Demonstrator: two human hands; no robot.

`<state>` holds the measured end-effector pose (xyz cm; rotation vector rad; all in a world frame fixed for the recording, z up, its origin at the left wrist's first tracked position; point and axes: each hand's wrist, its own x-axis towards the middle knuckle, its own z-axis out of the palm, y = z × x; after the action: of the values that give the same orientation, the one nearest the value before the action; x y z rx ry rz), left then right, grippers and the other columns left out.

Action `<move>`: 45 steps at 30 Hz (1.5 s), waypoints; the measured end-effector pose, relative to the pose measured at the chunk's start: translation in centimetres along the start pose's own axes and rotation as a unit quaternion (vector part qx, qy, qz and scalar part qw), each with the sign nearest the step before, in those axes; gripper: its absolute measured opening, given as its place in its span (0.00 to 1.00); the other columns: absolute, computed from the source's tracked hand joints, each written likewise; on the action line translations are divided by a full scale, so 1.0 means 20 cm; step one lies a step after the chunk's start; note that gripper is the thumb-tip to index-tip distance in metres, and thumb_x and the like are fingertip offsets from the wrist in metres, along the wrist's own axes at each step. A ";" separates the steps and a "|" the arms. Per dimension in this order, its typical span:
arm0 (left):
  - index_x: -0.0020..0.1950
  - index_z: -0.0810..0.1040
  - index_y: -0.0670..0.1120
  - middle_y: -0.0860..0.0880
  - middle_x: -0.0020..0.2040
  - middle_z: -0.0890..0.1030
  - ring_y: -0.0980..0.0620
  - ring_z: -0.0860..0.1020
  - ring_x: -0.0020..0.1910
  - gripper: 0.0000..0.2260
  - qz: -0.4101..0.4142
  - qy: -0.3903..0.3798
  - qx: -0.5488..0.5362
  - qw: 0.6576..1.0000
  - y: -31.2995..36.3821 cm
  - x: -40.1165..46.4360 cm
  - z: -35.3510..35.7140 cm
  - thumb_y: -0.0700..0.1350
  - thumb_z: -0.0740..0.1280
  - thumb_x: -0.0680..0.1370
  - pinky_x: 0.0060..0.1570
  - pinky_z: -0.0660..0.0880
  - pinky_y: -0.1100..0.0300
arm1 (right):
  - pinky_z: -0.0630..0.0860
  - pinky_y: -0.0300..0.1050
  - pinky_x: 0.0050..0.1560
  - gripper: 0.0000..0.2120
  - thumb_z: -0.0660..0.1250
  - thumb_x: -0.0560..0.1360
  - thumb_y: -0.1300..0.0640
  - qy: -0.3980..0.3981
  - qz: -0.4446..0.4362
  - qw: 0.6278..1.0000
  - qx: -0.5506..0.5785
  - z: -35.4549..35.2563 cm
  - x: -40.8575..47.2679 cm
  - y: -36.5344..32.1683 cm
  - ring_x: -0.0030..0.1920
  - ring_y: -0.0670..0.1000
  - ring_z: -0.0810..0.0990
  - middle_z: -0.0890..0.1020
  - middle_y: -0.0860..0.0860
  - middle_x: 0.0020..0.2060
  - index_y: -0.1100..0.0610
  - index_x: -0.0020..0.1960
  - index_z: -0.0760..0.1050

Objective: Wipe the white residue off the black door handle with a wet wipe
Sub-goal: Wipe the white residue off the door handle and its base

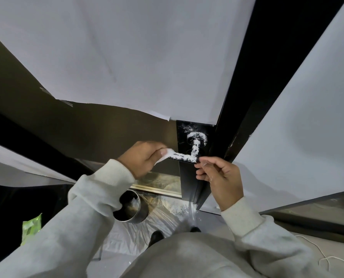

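The left hand (pixel 145 157) holds the wipe (pixel 168 154), fingers curled round it, pressed onto the free end of the handle (pixel 184 157). The right hand (pixel 217 173) is at the handle's bend, fingers loosely curled with the tips pinched together; whether they grip the bend or only touch it I cannot tell. The handle sits on the black plate (pixel 182 135) at the door's edge, and white residue (pixel 195 146) coats its bar, neck and round base.

To do this step well, I would wrap the wipe right round the bar and draw it in 1 firm pass toward the bend, then refold to a clean face for the neck and base. Steady the lever, or it will dip under pressure.

Above the handle the door is masked with white paper (pixel 127 57). Below the handle, plastic sheet (pixel 163 217) covers the floor, with a metal bin (pixel 131 207) on it. Left of the bin lies a green pack (pixel 32 225).
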<state>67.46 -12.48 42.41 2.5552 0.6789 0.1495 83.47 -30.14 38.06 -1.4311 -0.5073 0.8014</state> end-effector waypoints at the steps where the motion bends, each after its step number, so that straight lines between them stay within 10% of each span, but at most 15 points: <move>1: 0.57 0.81 0.44 0.49 0.47 0.82 0.52 0.78 0.45 0.18 0.029 -0.007 -0.005 1.000 -0.01 -0.02 -0.01 0.52 0.55 0.82 0.47 0.71 0.58 | 0.84 0.54 0.46 0.11 0.65 0.79 0.68 0.000 -0.001 1.000 0.001 0.00 0.00 0.00 0.40 0.54 0.85 0.87 0.54 0.40 0.57 0.51 0.84; 8: 0.32 0.69 0.48 0.51 0.27 0.75 0.44 0.77 0.33 0.22 -0.084 0.066 -0.025 0.994 0.06 0.02 0.03 0.53 0.55 0.84 0.42 0.66 0.56 | 0.84 0.54 0.46 0.11 0.67 0.78 0.68 0.019 -0.017 1.000 0.000 0.02 0.00 0.00 0.40 0.55 0.86 0.86 0.54 0.39 0.55 0.53 0.84; 12: 0.34 0.72 0.39 0.48 0.27 0.73 0.44 0.72 0.34 0.22 -0.208 0.073 -0.075 0.972 0.08 0.07 0.02 0.49 0.58 0.84 0.40 0.64 0.56 | 0.84 0.58 0.48 0.09 0.67 0.79 0.66 0.023 -0.014 1.000 -0.003 0.01 0.00 0.00 0.39 0.55 0.85 0.86 0.55 0.38 0.58 0.54 0.84; 19: 0.53 0.82 0.44 0.47 0.41 0.80 0.50 0.77 0.42 0.18 -0.023 0.051 -0.051 0.997 0.01 -0.05 0.04 0.53 0.57 0.82 0.45 0.73 0.56 | 0.84 0.57 0.47 0.10 0.67 0.79 0.67 0.016 -0.016 1.000 0.000 0.02 0.00 0.00 0.38 0.54 0.85 0.87 0.55 0.38 0.55 0.51 0.84; 25: 0.36 0.77 0.43 0.45 0.33 0.80 0.45 0.76 0.39 0.19 -0.206 -0.031 -0.011 0.978 0.11 0.10 -0.02 0.48 0.56 0.83 0.44 0.73 0.55 | 0.84 0.58 0.47 0.10 0.66 0.79 0.67 0.017 -0.017 1.000 0.002 0.02 0.01 0.00 0.39 0.55 0.85 0.86 0.55 0.37 0.55 0.51 0.84; 28: 0.44 0.81 0.42 0.46 0.35 0.84 0.49 0.76 0.28 0.14 -0.337 -0.064 -0.199 0.918 0.08 0.11 -0.07 0.49 0.62 0.82 0.28 0.72 0.61 | 0.84 0.57 0.47 0.10 0.66 0.79 0.66 0.013 -0.018 1.000 0.000 0.02 0.00 0.00 0.39 0.55 0.85 0.86 0.55 0.38 0.55 0.52 0.84; 35: 0.63 0.73 0.28 0.35 0.41 0.81 0.45 0.81 0.31 0.17 -0.381 0.148 -0.692 0.595 0.01 -0.07 0.10 0.41 0.57 0.83 0.26 0.77 0.60 | 0.83 0.53 0.46 0.11 0.65 0.79 0.67 -0.007 -0.015 1.000 0.003 -0.02 0.00 0.01 0.40 0.54 0.85 0.87 0.55 0.41 0.56 0.51 0.84; 40: 0.57 0.77 0.40 0.42 0.50 0.84 0.45 0.83 0.48 0.13 -0.294 0.242 -0.748 0.543 0.20 -0.18 0.28 0.44 0.55 0.84 0.57 0.76 0.46 | 0.84 0.54 0.46 0.11 0.65 0.80 0.67 -0.023 -0.019 1.000 -0.009 -0.03 -0.01 0.00 0.40 0.53 0.85 0.87 0.54 0.41 0.55 0.52 0.84; 45: 0.54 0.75 0.37 0.36 0.50 0.77 0.41 0.78 0.48 0.10 -0.240 0.271 -0.741 0.565 0.23 -0.11 0.40 0.44 0.61 0.82 0.49 0.78 0.49 | 0.84 0.55 0.46 0.12 0.65 0.79 0.67 -0.029 -0.015 0.999 -0.004 -0.04 -0.01 0.01 0.40 0.54 0.85 0.87 0.55 0.41 0.54 0.51 0.84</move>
<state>69.36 -20.53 37.65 0.5915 0.8449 0.8880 83.92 -30.92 37.87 -1.4072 -0.5761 0.8193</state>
